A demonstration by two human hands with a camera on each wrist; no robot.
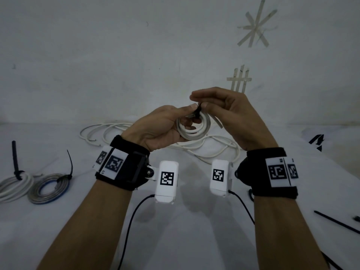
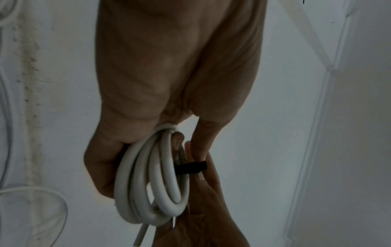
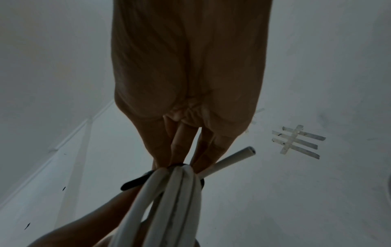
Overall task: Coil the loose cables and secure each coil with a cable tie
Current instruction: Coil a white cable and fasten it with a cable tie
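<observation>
Both hands [image 1: 196,117] midair, white coil [image 1: 194,127] between

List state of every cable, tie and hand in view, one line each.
Held coil: wound, off the table, black tie round it.
Left hand: grips the held coil.
Right hand: pinches the black tie.
White coil: tied, on the table.
Blue coil: tied, on the table.
Loose cable: uncoiled, on the table.
Spare tie: unused, on the table.
</observation>
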